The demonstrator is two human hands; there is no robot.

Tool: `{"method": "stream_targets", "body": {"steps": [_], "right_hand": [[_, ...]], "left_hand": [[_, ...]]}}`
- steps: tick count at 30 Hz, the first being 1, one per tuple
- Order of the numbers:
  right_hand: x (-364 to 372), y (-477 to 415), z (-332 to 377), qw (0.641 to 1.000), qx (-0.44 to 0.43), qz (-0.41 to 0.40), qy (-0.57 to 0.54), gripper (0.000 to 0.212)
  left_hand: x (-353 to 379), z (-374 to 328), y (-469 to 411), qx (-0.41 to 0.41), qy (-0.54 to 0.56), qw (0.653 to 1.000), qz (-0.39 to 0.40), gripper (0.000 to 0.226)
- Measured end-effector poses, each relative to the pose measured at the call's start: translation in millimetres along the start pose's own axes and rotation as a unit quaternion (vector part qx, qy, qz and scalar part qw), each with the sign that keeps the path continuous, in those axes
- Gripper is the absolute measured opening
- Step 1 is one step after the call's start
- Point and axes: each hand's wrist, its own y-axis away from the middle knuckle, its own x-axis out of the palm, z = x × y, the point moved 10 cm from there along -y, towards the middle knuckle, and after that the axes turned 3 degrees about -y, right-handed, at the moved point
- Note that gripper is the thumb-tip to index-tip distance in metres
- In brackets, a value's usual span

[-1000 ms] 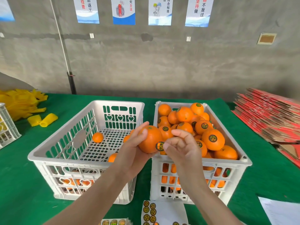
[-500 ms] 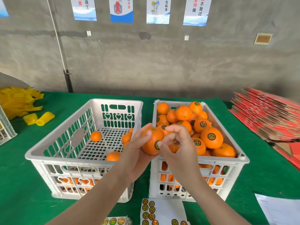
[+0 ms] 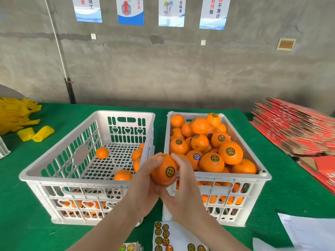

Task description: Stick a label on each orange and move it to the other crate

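Here our left hand (image 3: pixel 145 180) and right hand (image 3: pixel 184 189) curl fingers (image 3: pixel 178 161) round the orange (image 3: pixel 161 171); a loosely pressed label (image 3: pixel 170 171) could peel.

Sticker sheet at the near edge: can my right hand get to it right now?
Probably yes. The sticker sheet lies uncovered close to the right hand, nearer the person, with nothing between; that hand would first have to leave the orange to the left hand.

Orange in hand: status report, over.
Both on: left hand and right hand grip the orange. Its label is stuck on. Held over the gap between left crate and right crate; nothing in the way.
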Motion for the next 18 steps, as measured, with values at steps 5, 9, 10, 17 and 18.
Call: {"method": "stream_targets", "body": {"steps": [5, 9, 10, 17, 18], "right_hand": [[-12.7, -27.0, -12.3, 1.0, 0.021, -0.007, 0.012, 0.067], [-46.6, -72.9, -40.2, 0.991, 0.068, -0.048, 0.101, 0.068], [-55.5, -85.3, -52.0, 0.985, 0.09, -0.049, 0.137, 0.068], [-62.2, -103.1, -103.2, 0.924, 0.185, 0.033, 0.334, 0.072], [-56.4, -102.7, -106.6, 0.92, 0.174, 0.048, 0.349, 0.071]], "left_hand": [[9.3, -7.5, -5.0, 0.006, -0.048, 0.999, 0.019, 0.046], [-5.1, -9.2, -8.7, -0.031, -0.083, 0.995, -0.045, 0.071], [-8.3, -6.9, -6.5, -0.039, -0.079, 0.994, -0.059, 0.074], [-18.3, 4.5, 7.6, -0.034, -0.084, 0.991, -0.103, 0.062], [-23.2, 4.7, 13.6, -0.028, -0.081, 0.989, -0.12, 0.058]]}}
